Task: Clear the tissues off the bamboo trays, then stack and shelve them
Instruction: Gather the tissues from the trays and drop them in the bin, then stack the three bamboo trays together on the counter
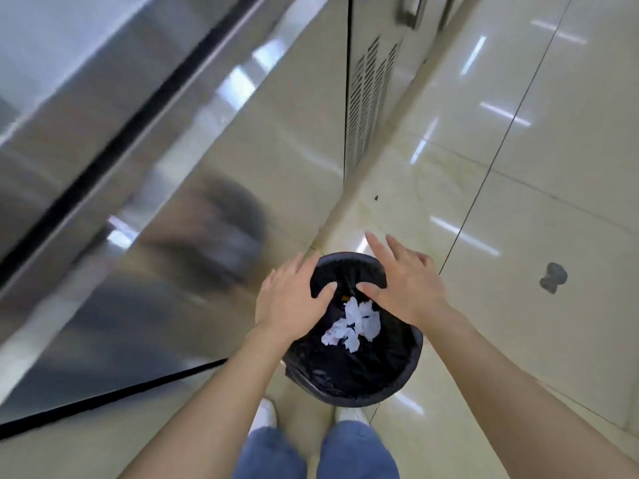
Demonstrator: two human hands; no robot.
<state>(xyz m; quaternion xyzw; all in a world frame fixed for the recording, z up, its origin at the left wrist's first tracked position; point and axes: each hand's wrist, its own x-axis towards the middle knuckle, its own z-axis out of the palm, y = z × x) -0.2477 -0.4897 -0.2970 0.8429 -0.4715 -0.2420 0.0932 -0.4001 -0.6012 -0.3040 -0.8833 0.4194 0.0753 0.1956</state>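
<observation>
Left of the bin (359, 375), a stainless steel cabinet (155, 167) runs along the floor, its brushed front reflecting the bin as a dark smear; a vented panel (371, 98) sits on its far section. The left hand (294, 302) hovers over the bin's left rim, fingers spread and holding nothing. The bin itself is round, lined with a black bag, and stands on the floor just beside the cabinet. Crumpled white tissues (352, 323) lie inside it, between the two hands. The right hand (404, 285) is splayed above the bin's far right rim, also empty. Right of the bin, glossy cream floor tiles (518, 202) carry a dark stain (553, 277). No bamboo trays are in view.
</observation>
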